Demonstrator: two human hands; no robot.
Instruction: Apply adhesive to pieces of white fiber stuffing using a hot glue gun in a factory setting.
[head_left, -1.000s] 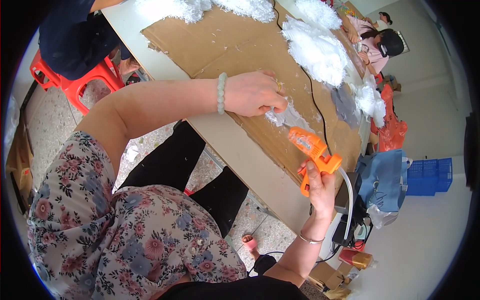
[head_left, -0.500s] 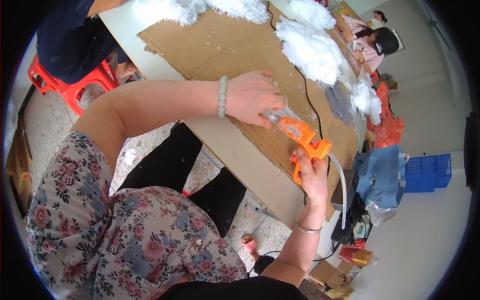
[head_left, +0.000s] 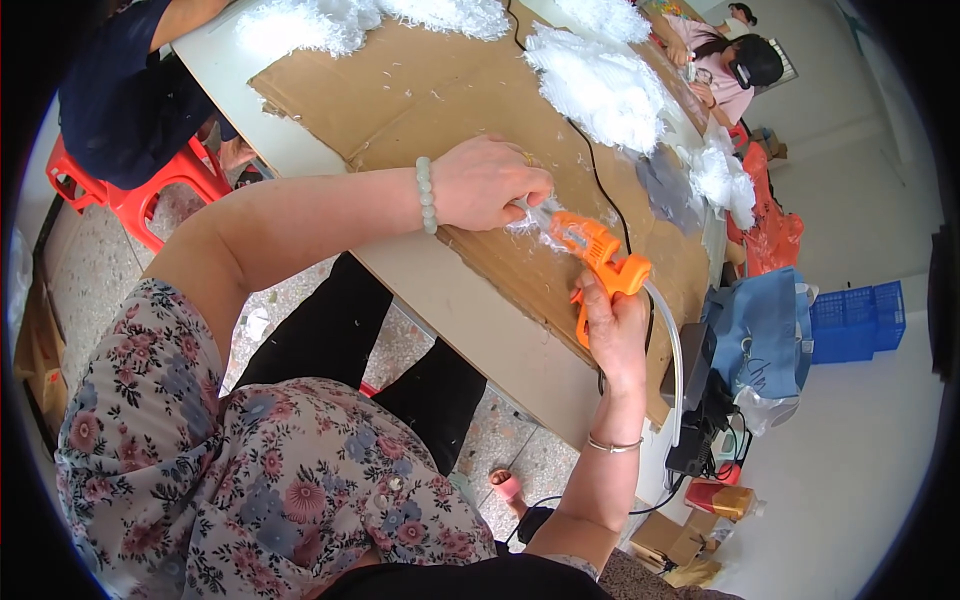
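Observation:
In my right hand is an orange hot glue gun, gripped by its handle with the thumb along the side. A long translucent glue stick curves out from the back of it. My left hand, with a beaded bracelet at the wrist, is closed, thumb and fingers pinching a small white fringed piece. That piece lies right by the glue gun's nozzle, whose tip is partly hidden by the fringe. Both hands are above a brown cardboard sheet on the table.
Heaps of white fringed material lie farther back on the cardboard. A black cable crosses it beyond the glue gun. At right are a blue bag and blue crates. One person sits on a red stool at left; another works at far right.
My left hand's fingers, spread before, have come together on the white fringed piece. The whole view has shifted slightly, and the glue gun stays close to my left fingers.

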